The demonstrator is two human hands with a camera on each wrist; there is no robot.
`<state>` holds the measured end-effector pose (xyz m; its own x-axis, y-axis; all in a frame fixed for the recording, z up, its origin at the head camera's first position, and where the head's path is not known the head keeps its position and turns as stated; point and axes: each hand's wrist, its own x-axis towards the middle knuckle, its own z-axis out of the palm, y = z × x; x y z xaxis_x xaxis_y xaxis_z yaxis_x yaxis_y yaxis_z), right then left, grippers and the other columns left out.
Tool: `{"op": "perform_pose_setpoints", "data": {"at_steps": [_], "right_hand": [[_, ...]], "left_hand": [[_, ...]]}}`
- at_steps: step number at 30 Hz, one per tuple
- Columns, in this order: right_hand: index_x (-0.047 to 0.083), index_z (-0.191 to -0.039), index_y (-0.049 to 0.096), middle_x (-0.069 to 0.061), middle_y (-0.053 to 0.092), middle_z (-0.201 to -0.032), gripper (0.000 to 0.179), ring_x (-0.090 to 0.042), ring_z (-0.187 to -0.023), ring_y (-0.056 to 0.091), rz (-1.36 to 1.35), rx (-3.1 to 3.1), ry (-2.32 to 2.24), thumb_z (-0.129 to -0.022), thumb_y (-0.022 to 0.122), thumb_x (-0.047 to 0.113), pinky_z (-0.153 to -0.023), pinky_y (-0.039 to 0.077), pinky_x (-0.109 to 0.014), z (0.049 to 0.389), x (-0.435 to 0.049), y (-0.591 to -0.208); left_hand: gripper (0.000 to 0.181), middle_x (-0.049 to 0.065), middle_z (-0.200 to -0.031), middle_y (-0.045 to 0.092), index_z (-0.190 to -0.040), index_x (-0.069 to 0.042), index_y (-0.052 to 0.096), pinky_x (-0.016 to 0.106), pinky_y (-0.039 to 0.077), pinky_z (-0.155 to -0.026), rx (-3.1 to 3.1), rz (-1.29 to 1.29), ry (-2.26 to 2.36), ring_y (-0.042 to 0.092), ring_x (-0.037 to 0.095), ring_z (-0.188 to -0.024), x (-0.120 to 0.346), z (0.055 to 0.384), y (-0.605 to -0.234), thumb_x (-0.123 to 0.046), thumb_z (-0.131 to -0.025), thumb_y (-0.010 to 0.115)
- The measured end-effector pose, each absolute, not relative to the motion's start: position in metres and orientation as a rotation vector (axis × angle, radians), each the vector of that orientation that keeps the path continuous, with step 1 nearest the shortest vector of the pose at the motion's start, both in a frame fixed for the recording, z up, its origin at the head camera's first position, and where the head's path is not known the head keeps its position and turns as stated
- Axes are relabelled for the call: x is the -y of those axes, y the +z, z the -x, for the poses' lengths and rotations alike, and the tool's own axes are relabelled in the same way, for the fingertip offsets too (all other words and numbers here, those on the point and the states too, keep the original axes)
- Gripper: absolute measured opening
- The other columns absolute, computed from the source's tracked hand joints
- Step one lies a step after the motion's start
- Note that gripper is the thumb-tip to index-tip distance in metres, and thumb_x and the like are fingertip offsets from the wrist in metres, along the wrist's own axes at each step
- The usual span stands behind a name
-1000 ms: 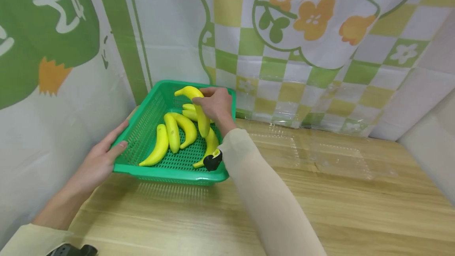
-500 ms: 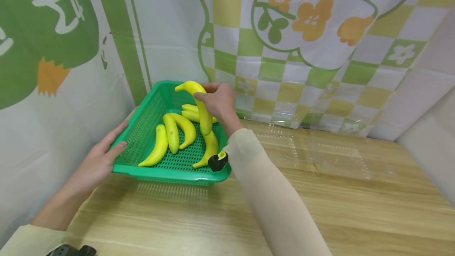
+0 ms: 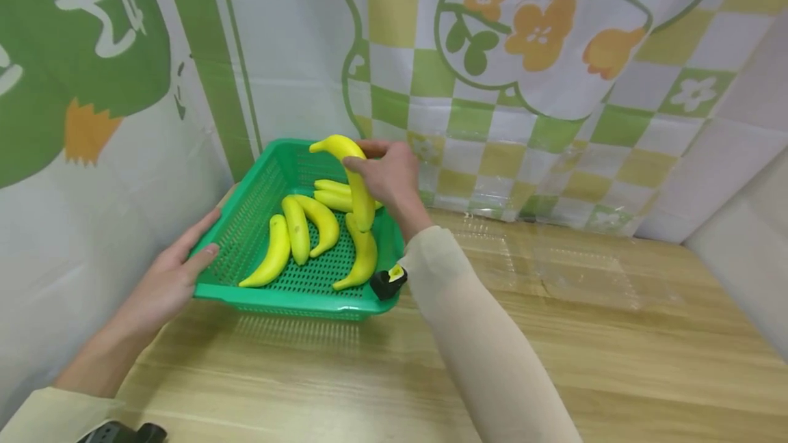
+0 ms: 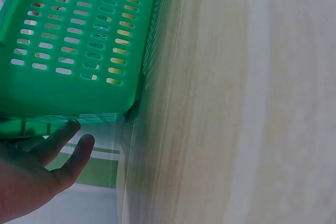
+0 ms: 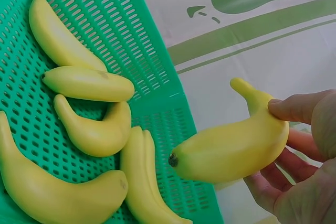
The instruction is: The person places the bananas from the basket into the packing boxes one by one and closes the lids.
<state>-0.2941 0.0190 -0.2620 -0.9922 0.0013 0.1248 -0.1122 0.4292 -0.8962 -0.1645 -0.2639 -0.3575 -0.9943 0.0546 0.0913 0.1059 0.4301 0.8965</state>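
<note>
My right hand (image 3: 394,173) pinches a yellow banana (image 3: 363,207) by its upper part, thumb on the near side and fingers behind, as the right wrist view shows. The banana hangs upright over the back right of a green slotted plastic basket (image 3: 289,301). Several more bananas lie inside, among them a curved banana (image 3: 364,258) at the right and a banana (image 3: 271,255) at the left. My left hand (image 3: 175,279) grips the basket's left rim, its thumb over the top. In the left wrist view, the fingers (image 4: 79,158) reach along the basket's outer side.
Clear plastic packaging (image 3: 585,279) lies on the wooden table (image 3: 523,374) at the right. A printed green and white curtain (image 3: 295,53) rises behind the basket and along the left. A small black camera (image 3: 388,284) sits at my right cuff, close over the basket's front right corner.
My right hand has lifted the banana slightly and shifted it to the right, showing more of the banana beneath. My left hand and the basket stay almost still.
</note>
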Motion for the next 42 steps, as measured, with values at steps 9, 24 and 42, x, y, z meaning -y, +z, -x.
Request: {"op": "perform_pose_setpoints", "data": {"at_steps": [9, 24, 42], "right_hand": [[0.022, -0.115, 0.074, 0.004, 0.072, -0.106, 0.034, -0.012, -0.092, 0.068, -0.098, 2.487, 1.692, -0.083, 0.082, 0.026, -0.077, 0.058, -0.027, 0.289, -0.032, -0.259], [0.017, -0.115, 0.075, -0.003, 0.071, -0.109, 0.034, -0.017, -0.088, 0.071, -0.079, 2.352, 1.807, -0.082, 0.082, 0.022, -0.074, 0.060, -0.029, 0.285, -0.059, -0.261], [0.021, -0.113, 0.076, -0.004, 0.072, -0.107, 0.032, -0.019, -0.091, 0.070, -0.026, 2.300, 1.786, -0.082, 0.081, 0.024, -0.073, 0.061, -0.032, 0.281, -0.096, -0.270]], "left_hand": [[0.060, 0.014, -0.166, 0.005, -0.160, -0.030, 0.009, 0.068, 0.001, -0.116, 2.611, 0.158, -1.652, 0.001, 0.041, -0.150, 0.263, 0.164, -0.357, -0.036, -0.108, 0.037], [0.059, 0.012, -0.166, 0.005, -0.159, -0.035, 0.009, 0.069, 0.003, -0.115, 2.629, 0.150, -1.661, 0.001, 0.041, -0.150, 0.265, 0.163, -0.357, -0.039, -0.107, 0.038], [0.059, 0.011, -0.166, 0.003, -0.158, -0.038, 0.009, 0.073, 0.002, -0.113, 2.641, 0.155, -1.645, -0.003, 0.043, -0.150, 0.265, 0.161, -0.354, -0.040, -0.107, 0.037]]}}
